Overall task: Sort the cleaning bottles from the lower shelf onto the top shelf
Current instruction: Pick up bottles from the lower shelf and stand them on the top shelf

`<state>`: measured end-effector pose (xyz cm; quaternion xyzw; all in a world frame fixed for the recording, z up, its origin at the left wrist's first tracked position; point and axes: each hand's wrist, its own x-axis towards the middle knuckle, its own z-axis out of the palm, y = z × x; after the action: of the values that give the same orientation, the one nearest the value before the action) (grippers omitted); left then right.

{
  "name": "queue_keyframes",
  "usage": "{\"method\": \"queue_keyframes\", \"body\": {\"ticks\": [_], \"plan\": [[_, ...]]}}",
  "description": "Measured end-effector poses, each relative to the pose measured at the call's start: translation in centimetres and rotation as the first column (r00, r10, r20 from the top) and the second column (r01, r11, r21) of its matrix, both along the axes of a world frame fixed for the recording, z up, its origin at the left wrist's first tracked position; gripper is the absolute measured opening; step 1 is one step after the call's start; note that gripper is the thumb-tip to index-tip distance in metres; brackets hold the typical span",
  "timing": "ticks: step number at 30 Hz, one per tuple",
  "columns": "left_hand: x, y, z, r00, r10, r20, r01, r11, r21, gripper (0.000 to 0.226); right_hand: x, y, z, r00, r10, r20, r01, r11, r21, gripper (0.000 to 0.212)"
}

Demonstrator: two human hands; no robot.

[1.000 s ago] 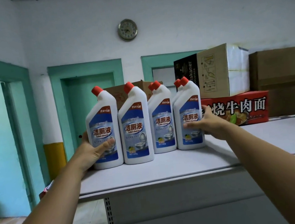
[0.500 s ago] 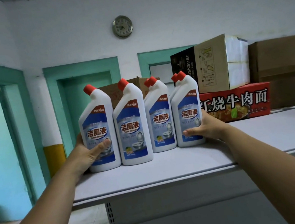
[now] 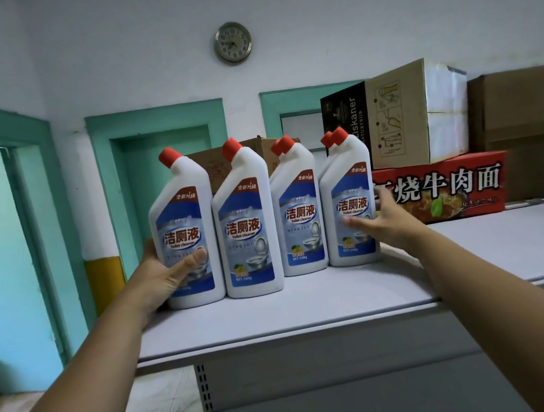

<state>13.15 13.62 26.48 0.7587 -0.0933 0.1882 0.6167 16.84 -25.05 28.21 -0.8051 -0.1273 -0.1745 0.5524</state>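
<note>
Several white toilet-cleaner bottles with red caps and blue labels stand upright in a row on the grey top shelf (image 3: 309, 303). My left hand (image 3: 166, 275) is wrapped around the leftmost bottle (image 3: 181, 223), thumb across its label. A second bottle (image 3: 245, 222) and a third bottle (image 3: 298, 209) stand beside it. My right hand (image 3: 391, 222) holds the right side of the rightmost bottle (image 3: 350, 193), thumb on the front and fingers at the side. Red caps of two more bottles show behind the third and the rightmost one.
A red noodle carton (image 3: 448, 185) lies right of the bottles with a cardboard box (image 3: 399, 116) on top. A large brown box (image 3: 526, 129) is at the far right, and a small brown box (image 3: 212, 168) behind the row. A clock hangs above teal door frames.
My right hand has slid up from near the base of the rightmost bottle to its middle. My left hand keeps its hold, and the bottles stay in their row.
</note>
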Motion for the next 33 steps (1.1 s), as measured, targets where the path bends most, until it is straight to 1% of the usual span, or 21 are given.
{"method": "queue_keyframes", "body": {"ticks": [1,2,4,5,6,7,8,10,12,13,15,17,20,22,25,27,30,33], "plan": [[0.0,0.0,0.1,1.0,0.005,0.002,-0.005,1.0,0.009,0.123,-0.6,0.3,0.5,0.992,-0.096,0.083,0.093,0.995,0.037,0.095],[0.0,0.0,0.1,1.0,0.007,0.005,-0.008,1.0,0.017,0.123,-1.1,0.5,0.9,0.957,-0.214,0.194,0.208,0.977,0.051,0.095],[0.0,0.0,0.1,1.0,-0.001,0.007,0.001,1.0,0.022,0.12,-2.4,0.9,1.8,0.818,-0.377,0.435,0.372,0.923,0.1,0.089],[-0.1,0.0,0.1,1.0,-0.004,0.007,0.004,1.0,0.02,0.118,-3.0,1.2,2.4,0.75,-0.399,0.528,0.397,0.909,0.123,0.082],[0.0,0.0,0.0,1.0,-0.004,0.006,0.004,1.0,0.017,0.117,-3.5,1.6,3.2,0.71,-0.386,0.59,0.394,0.911,0.123,0.076],[0.0,0.0,0.0,1.0,-0.001,0.005,0.001,1.0,0.012,0.117,-4.1,2.1,4.1,0.698,-0.347,0.626,0.376,0.922,0.092,0.071],[0.0,0.1,-0.1,1.0,0.004,0.003,-0.004,1.0,0.007,0.117,-4.7,2.8,5.2,0.716,-0.284,0.638,0.343,0.939,0.033,0.069],[0.1,0.1,-0.1,1.0,0.009,0.0,-0.009,1.0,0.001,0.111,-5.4,4.3,7.5,0.797,-0.156,0.584,0.296,0.943,-0.152,0.076],[0.1,0.0,-0.1,1.0,0.013,-0.004,-0.013,1.0,0.002,0.096,-5.3,5.8,9.7,0.866,-0.09,0.492,0.273,0.909,-0.314,0.088],[0.2,0.1,-0.1,1.0,0.017,-0.008,-0.017,1.0,0.007,0.089,-5.2,6.5,10.6,0.897,-0.069,0.436,0.248,0.897,-0.367,0.093],[0.4,0.1,-0.1,1.0,0.023,-0.006,-0.022,1.0,0.008,0.075,-4.4,7.5,12.1,0.948,-0.047,0.316,0.186,0.886,-0.424,0.1],[0.5,0.1,-0.1,1.0,0.022,0.0,-0.022,1.0,0.008,0.069,-3.2,8.3,13.1,0.973,-0.064,0.222,0.161,0.878,-0.451,0.101],[0.5,0.1,-0.3,1.0,0.024,-0.014,-0.024,1.0,0.006,0.081,-1.7,9.0,13.6,0.988,-0.087,0.127,0.135,0.887,-0.441,0.098],[0.5,0.1,-0.4,0.999,0.026,-0.031,-0.026,1.0,-0.001,0.094,-0.9,9.3,13.5,0.995,-0.07,0.078,0.094,0.919,-0.382,0.091],[0.5,0.2,-0.2,0.999,0.02,-0.036,-0.02,1.0,0.008,0.105,-0.2,9.6,13.3,1.0,-0.018,0.022,0.023,0.964,-0.264,0.077],[0.5,0.2,-0.1,0.999,0.018,-0.037,-0.017,1.0,0.008,0.112,0.0,9.8,13.2,1.0,0.0,-0.003,0.0,0.966,-0.26,0.068],[0.4,0.2,0.0,0.999,0.008,-0.033,-0.008,1.0,0.004,0.114,-0.3,9.9,13.3,0.999,-0.022,-0.033,0.011,0.953,-0.303,0.057],[0.3,0.2,0.0,1.0,-0.004,-0.027,0.004,1.0,-0.002,0.108,-0.4,9.8,13.2,0.998,-0.019,-0.052,0.004,0.961,-0.275,0.052]]}}
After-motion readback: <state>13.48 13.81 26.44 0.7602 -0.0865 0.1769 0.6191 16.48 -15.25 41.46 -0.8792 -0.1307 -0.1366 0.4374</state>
